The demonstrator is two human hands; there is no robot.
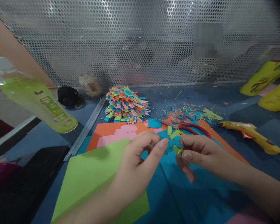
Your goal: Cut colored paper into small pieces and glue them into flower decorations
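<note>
Right hand is pinching a green paper strip in its grip; left hand is hovering beside that grip, its hold unclear; red-handled scissors are lying beyond.

A flat dark-blue tabletop carries overlapping green, orange, pink and blue paper sheets. Behind them sit a many-coloured cluster of folded paper strips and tiny multicoloured paper scraps; long translucent rods and a clear plastic bottle (white-capped, with yellow-green liquid inside) are on the left, a yellow plastic glue gun on the right.
</note>
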